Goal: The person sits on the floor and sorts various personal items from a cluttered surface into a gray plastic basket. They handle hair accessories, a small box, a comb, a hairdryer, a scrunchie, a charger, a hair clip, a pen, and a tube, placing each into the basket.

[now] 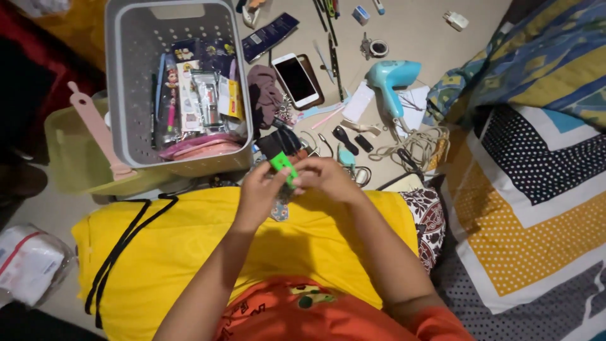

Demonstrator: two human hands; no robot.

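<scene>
Both of my hands meet over a yellow cushion point(189, 246) on my lap. My left hand point(262, 189) and my right hand point(325, 179) together grip a small bright green object point(282, 165) with a black end; its exact kind is unclear. Just beyond my fingers stands a grey plastic basket point(126, 76) filled with packets, pens and a pink pouch. Dark small items lie on the floor right behind the green object.
On the floor beyond lie a white phone point(295, 79), a teal hair dryer point(391, 79) with coiled cord, scissors, pens and a tape roll. A pale green bin point(72, 161) with a pink paddle stands left. A patterned quilt point(536, 189) lies at the right, a plastic bag point(28, 262) lower left.
</scene>
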